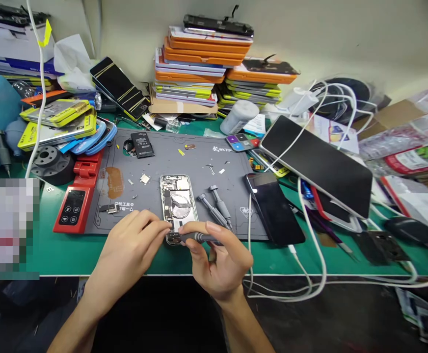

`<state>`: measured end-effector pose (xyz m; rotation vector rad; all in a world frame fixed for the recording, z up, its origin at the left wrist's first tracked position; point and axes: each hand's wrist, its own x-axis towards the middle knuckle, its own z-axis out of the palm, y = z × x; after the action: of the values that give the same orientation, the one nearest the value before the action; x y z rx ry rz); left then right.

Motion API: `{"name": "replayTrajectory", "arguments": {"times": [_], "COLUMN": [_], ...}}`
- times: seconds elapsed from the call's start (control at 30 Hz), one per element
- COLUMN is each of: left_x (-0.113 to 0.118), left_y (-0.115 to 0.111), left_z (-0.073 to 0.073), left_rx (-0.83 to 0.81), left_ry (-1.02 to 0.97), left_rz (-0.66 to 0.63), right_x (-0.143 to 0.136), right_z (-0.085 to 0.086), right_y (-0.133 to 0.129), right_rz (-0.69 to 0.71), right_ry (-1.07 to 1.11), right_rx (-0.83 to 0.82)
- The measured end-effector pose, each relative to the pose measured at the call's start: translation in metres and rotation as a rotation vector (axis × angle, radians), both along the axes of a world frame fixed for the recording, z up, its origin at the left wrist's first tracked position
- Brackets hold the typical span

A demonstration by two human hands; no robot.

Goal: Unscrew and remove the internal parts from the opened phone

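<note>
Bare forearms [79, 321] are stretched forward over the bench edge in the head view. By the right hand [223, 260], a grey screwdriver [200, 237] is grasped between thumb and fingers, its front end held at the lower end of an opened smartphone [180, 196]. Fingertips of the left hand [133, 247] are drawn together at the phone's lower left edge; whether anything is pinched cannot be told. The phone is laid on a grey work mat [232, 166], two more screwdrivers [220, 202] placed to its right

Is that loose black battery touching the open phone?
Apart. The head view shows grey mat between the battery and the top of the open phone.
</note>
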<state>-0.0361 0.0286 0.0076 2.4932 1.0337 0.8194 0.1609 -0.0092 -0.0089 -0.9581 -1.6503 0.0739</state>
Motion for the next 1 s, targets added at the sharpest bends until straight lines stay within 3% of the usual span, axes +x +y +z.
{"name": "replayTrajectory", "arguments": {"times": [0.33,0.53,0.7,0.83,1.0], "left_x": [0.0,0.001,0.002,0.002,0.001], "left_y": [0.0,-0.001,-0.001,-0.001,-0.001], "left_z": [0.001,0.0,0.001,0.001,0.004], "left_rx": [-0.011,-0.005,-0.008,-0.019,-0.03], "left_ry": [-0.012,-0.012,-0.013,-0.013,-0.028], "left_rz": [-0.016,-0.015,-0.015,-0.013,-0.028], "right_x": [0.0,0.003,0.004,0.002,0.004], "right_z": [-0.004,0.003,0.001,-0.004,-0.008], "right_y": [-0.003,-0.001,-0.005,-0.005,-0.003], "right_rz": [0.054,-0.034,0.108,-0.016,-0.04], "right_ry": [0.048,-0.129,-0.127,-0.109,-0.052], "right_rx": [-0.065,-0.003,0.016,0.043,0.028]}}
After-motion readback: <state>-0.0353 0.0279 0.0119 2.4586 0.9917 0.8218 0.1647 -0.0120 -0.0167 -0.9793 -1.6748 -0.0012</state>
